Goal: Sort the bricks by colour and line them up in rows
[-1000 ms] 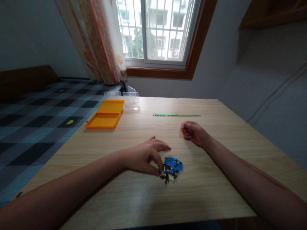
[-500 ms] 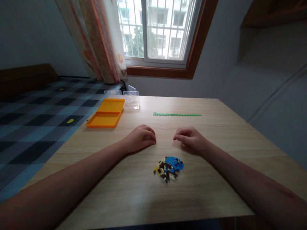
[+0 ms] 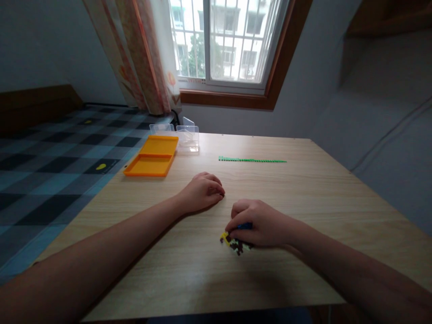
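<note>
A small heap of tiny blue, brown and yellow bricks (image 3: 232, 242) lies on the wooden table (image 3: 303, 193) near its front. My right hand (image 3: 259, 222) rests on top of the heap with its fingers curled down into the pieces, hiding most of them; what it grips I cannot make out. My left hand (image 3: 202, 191) lies on the table just behind and left of the heap, curled into a loose fist, with what may be a tiny piece at its fingertips. A long row of green bricks (image 3: 252, 159) stretches across the table farther back.
An open orange case (image 3: 152, 162) sits at the table's back left, with clear plastic boxes (image 3: 184, 135) behind it. A bed with a checked cover (image 3: 50, 162) adjoins the left edge. A window and curtain are beyond the far edge, a grey wall to the right.
My left hand left the heap and drew back into a fist on the table. My right hand came forward from near the green row and settled onto the heap.
</note>
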Demonstrator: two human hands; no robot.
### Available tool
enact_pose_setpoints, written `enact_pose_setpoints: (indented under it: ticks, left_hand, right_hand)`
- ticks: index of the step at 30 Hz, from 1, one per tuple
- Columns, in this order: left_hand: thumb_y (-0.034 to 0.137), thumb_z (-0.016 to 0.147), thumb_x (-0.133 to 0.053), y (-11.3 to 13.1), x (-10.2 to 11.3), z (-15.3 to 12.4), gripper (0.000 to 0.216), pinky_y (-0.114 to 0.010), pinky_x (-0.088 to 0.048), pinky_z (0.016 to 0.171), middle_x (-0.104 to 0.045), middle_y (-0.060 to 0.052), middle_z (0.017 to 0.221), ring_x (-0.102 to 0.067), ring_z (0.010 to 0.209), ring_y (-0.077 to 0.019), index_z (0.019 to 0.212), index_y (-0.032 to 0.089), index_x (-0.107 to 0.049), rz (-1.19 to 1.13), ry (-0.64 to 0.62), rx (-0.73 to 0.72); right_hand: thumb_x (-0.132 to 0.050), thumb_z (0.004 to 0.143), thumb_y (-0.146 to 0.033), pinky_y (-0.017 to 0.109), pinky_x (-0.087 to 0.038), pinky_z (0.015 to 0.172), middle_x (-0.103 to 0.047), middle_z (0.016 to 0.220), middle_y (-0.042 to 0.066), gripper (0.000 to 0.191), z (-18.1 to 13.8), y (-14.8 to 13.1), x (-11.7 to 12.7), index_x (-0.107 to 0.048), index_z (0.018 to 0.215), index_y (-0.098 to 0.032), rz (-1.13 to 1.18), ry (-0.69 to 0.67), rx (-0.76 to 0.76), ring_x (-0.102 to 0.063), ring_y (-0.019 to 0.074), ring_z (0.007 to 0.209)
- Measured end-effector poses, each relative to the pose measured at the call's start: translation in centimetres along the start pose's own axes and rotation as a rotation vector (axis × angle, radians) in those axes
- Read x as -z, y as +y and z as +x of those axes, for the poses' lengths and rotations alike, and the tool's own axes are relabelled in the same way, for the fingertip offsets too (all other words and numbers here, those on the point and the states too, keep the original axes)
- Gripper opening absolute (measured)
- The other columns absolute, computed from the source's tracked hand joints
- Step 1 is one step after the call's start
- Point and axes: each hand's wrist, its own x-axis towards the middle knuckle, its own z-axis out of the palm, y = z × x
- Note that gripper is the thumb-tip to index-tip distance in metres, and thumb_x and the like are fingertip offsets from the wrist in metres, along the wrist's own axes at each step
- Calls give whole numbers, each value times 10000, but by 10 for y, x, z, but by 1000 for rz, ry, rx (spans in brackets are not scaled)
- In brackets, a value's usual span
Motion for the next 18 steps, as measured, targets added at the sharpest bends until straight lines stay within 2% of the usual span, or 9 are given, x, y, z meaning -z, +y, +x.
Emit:
enact_pose_setpoints:
  ticks: [7, 11, 14, 18]
  left_hand:
    - [145, 792, -636, 1, 0, 0, 170, -376, -450, 914, -729, -28, 929, -630, 884, -189, 842, 223, -778, 20, -9, -28]
    - [141, 803, -631, 0, -2, -1, 176, -370, -461, 904, -722, -36, 936, -618, 893, -195, 847, 218, -783, 19, 9, -35]
    - [144, 823, -620, -1, -3, -2, 194, -360, -472, 879, -716, -44, 937, -607, 890, -197, 866, 222, -793, 19, 20, -42]
    - [145, 848, -609, -1, -3, -2, 223, -352, -476, 865, -716, -45, 937, -604, 886, -195, 910, 241, -801, 32, 4, -60]
  right_hand:
    - [-682, 866, -190, 263, -470, 740, -688, 872, 24, 148, 1, 3, -5, -789, 959, -234, 40, 7, -12, -628, 140, 775]
    - [-696, 858, -204, 252, -471, 704, -682, 852, 29, 117, 3, 6, -6, -791, 924, -216, 187, 48, -45, -626, 133, 750]
    - [-698, 861, -244, 238, -431, 606, -662, 766, 23, 110, 5, 13, -3, -789, 901, -195, 281, 160, -132, -581, 122, 666]
    - [-670, 867, -240, 255, -392, 586, -679, 714, 18, 112, 4, 33, 5, -773, 880, -198, 166, 363, -258, -547, 133, 638]
